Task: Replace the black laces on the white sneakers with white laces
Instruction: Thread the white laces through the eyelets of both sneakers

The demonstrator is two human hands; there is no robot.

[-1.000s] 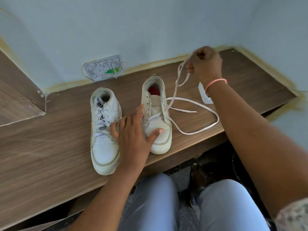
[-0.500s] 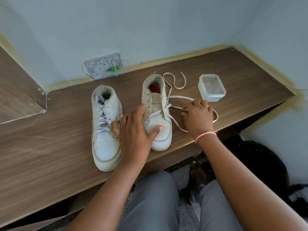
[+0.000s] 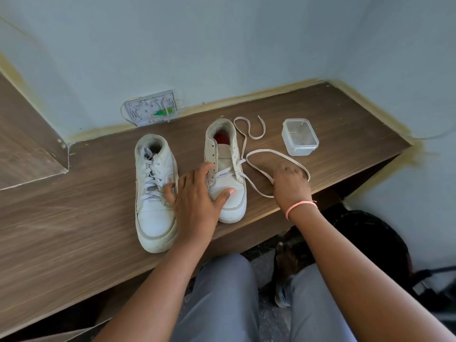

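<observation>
Left shoe [image 3: 154, 191] fully laced in white, standing on the shelf [image 3: 74, 218]. Right shoe [image 3: 225, 174] just beside it, only the lowest eyelets threaded; no black lace in view.

Left hand [image 3: 197, 193] lies over the right shoe's toe and inner side, fingers spread and straight, thumb across the toe cap: pressing, not gripping. Right hand [image 3: 290, 182] rests on the shelf just right of the shoe, fingers curled down onto the loose white lace [image 3: 276, 154]; it appears to pinch the strand at the fingertips, though the contact itself is hidden. The rest of the lace loops around that hand and trails back past the heel, near a clear tub [image 3: 299, 140].

Step in hand, by my reading: take up the free end for the next eyelet.

Technique notes:
- Keep the left palm down so the shoe does not slide.
- Find the tip first, not mid-strand.
- Run the lace flat, untwisted.
- Match both ends' lengths before crossing up.
- Copy the left shoe's pattern.
</observation>
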